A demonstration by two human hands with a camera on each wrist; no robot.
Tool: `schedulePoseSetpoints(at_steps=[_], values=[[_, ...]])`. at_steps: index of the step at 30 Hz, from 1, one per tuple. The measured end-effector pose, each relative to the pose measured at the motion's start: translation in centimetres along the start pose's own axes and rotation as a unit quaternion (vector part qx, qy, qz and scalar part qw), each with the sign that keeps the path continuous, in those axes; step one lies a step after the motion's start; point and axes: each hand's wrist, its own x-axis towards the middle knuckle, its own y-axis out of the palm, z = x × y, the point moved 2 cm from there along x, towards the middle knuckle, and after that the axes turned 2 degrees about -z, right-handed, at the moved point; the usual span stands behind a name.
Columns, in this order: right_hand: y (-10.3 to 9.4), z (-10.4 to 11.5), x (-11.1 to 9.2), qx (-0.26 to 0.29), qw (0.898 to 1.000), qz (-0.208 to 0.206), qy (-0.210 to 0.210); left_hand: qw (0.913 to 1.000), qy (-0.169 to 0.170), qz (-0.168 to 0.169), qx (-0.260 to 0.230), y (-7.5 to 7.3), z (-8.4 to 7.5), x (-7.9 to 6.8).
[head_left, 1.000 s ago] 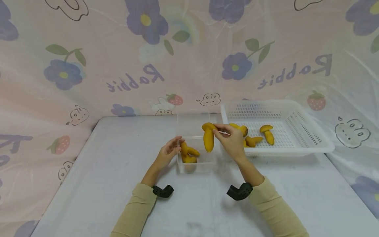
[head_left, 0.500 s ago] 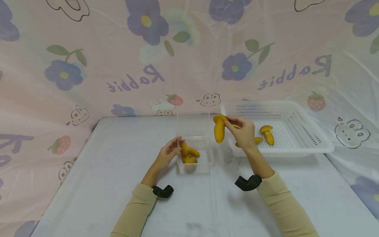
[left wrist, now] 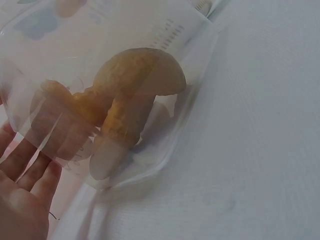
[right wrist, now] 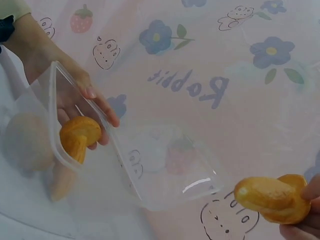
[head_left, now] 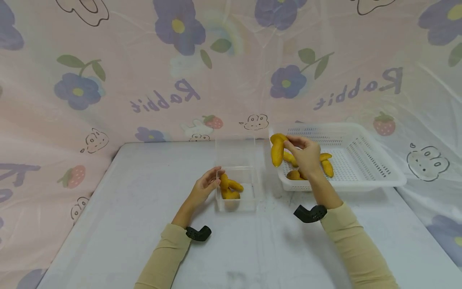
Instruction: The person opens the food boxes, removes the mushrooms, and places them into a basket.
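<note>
My right hand [head_left: 306, 156] pinches a yellow mushroom [head_left: 277, 150] by its cap, stem pointing down, above the left end of a white perforated basket [head_left: 346, 183]. In the right wrist view the held mushroom [right wrist: 270, 197] shows at the lower right with fingertips on its cap. My left hand [head_left: 203, 188] rests against the left side of a clear plastic box [head_left: 249, 204], its fingers fairly straight along the outer wall in the left wrist view. Inside that box lie yellow mushrooms [head_left: 231, 188]; one mushroom [left wrist: 135, 85] has a broad rounded cap.
Several more mushrooms [head_left: 294, 175] lie in the basket, partly hidden by my right hand. The box's clear lid [head_left: 235, 152] stands open behind it. A patterned curtain [head_left: 231, 80] hangs behind the white table [head_left: 151, 180].
My right hand has moved right and away from me with the mushroom, from over the box's right side to over the basket's left end. My left hand and the box have stayed put.
</note>
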Motion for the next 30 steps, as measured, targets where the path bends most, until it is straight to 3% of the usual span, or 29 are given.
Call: schedulePoseSetpoints(at_steps=[20, 24, 30], values=[[-4.2, -0.6, 2.9, -0.031, 0.996, -0.018, 0.087, 1.0, -0.002, -0.002, 0.006, 0.0, 0.3, 0.1], [-5.0, -1.0, 3.4, -0.006, 0.994, -0.025, 0.109, 1.0, -0.003, -0.002, 0.004, -0.1, 0.3, 0.1], [-6.0, -2.2, 4.4, 0.078, 0.986, -0.047, 0.141, 1.0, -0.004, -0.001, 0.004, 0.0, 0.4, 0.2]])
